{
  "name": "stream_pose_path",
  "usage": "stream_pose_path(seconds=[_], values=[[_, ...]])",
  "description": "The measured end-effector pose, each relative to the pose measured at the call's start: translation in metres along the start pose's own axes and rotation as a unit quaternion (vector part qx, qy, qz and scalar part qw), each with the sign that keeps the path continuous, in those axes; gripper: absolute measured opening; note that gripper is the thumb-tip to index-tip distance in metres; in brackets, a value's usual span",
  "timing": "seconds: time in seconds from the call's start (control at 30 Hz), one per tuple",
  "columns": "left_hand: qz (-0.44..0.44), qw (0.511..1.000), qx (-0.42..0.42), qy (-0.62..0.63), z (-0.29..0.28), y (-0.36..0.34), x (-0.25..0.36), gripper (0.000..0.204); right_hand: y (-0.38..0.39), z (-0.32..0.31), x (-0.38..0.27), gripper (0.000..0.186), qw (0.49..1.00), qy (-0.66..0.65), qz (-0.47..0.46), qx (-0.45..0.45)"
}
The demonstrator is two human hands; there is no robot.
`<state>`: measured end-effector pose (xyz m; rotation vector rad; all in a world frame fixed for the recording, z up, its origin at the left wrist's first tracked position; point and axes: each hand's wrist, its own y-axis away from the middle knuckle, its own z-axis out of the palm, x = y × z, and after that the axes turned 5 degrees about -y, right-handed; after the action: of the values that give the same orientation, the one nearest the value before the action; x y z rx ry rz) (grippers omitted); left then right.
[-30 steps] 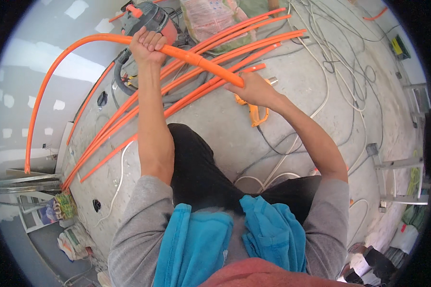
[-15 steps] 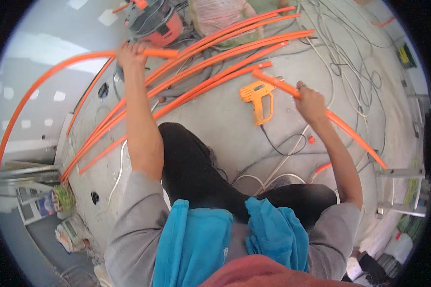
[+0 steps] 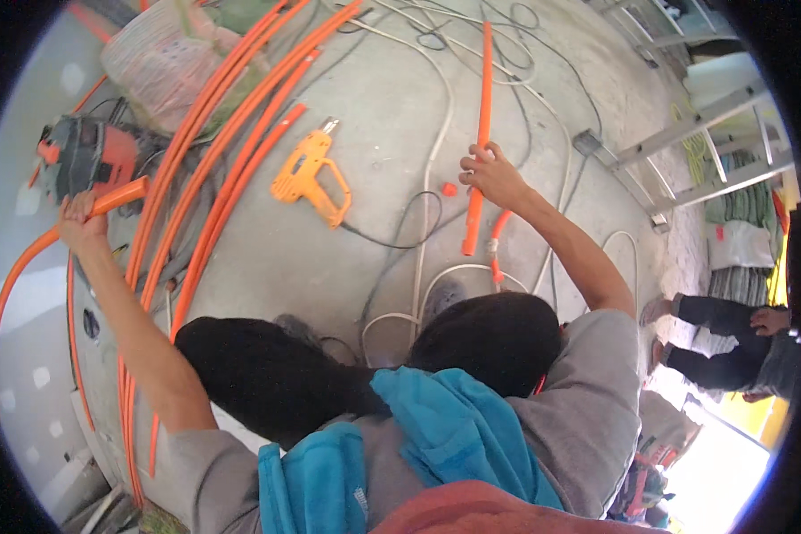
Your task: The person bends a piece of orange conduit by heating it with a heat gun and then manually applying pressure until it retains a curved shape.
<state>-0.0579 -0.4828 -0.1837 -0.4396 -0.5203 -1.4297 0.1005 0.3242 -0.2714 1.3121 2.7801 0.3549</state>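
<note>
My left hand (image 3: 84,224), at the far left, is closed round a long bent orange pipe (image 3: 25,267) near its cut end. The rest of that pipe curves down along the left rim. On the right, my right hand (image 3: 497,178) grips a shorter orange pipe (image 3: 485,98), held nearly lengthwise away from me over the floor. A yellow heat gun (image 3: 307,178) with a dark cord lies on the concrete between my hands. Beside the lower end of the shorter pipe are a small orange piece (image 3: 449,190) and a bent orange pipe piece (image 3: 500,227) with a pale joint.
Several long orange pipes (image 3: 209,169) lie across the left floor. Past them stand a red and black vacuum (image 3: 89,151) and a wrapped bundle (image 3: 165,62). Loose cables (image 3: 449,98) loop ahead. At right are a metal ladder (image 3: 694,129) and another person's legs (image 3: 716,347).
My view has turned to the right, bringing the ladder and another person further in. The shorter pipe has swung from a slant to nearly straight ahead. Both hands keep hold of their pipes.
</note>
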Motion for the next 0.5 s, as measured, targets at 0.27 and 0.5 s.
stream_pose_path(seconds=[0.27,0.5], values=[[-0.006,0.994,0.044,0.098,0.014,-0.023,-0.012,0.045,0.202,0.148,-0.066,0.032,0.967,-0.231,0.098,-0.038],[-0.078,0.990,-0.025,0.116,0.050,-0.021,-0.041,0.046,0.172,0.147,-0.021,0.047,0.896,-0.233,0.317,0.205]])
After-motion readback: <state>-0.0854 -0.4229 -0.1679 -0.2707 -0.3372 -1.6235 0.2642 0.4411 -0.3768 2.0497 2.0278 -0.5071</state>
